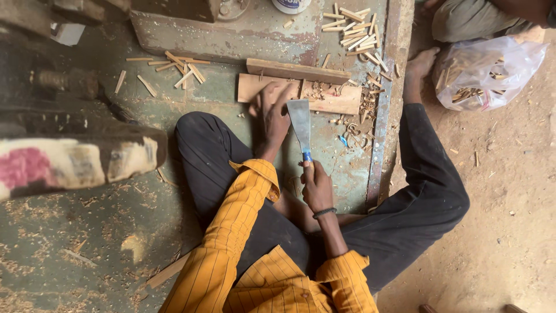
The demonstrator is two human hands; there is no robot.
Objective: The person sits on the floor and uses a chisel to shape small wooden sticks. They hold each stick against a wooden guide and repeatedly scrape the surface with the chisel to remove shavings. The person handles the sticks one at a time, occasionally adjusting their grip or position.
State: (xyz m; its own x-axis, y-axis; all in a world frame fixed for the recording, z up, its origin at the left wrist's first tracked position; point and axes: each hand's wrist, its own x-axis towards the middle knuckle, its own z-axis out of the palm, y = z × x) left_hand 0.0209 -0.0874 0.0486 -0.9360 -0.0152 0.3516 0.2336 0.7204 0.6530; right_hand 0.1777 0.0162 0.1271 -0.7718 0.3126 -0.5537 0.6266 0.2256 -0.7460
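- Left hand [271, 113] spread flat on wooden board [336, 99], fingers pressing.
- Right hand [315, 185] fist-closed round blue handle of broad-bladed chopper [300, 120], blade over board.
- Wood sticks [356, 29] piled beyond.

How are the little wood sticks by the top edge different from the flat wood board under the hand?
The small sticks are thin, pale and many, piled loosely every which way. The flat board is one wide, browner piece lying flat, with the left hand resting on it. Nothing touches the sticks. Both are wood.
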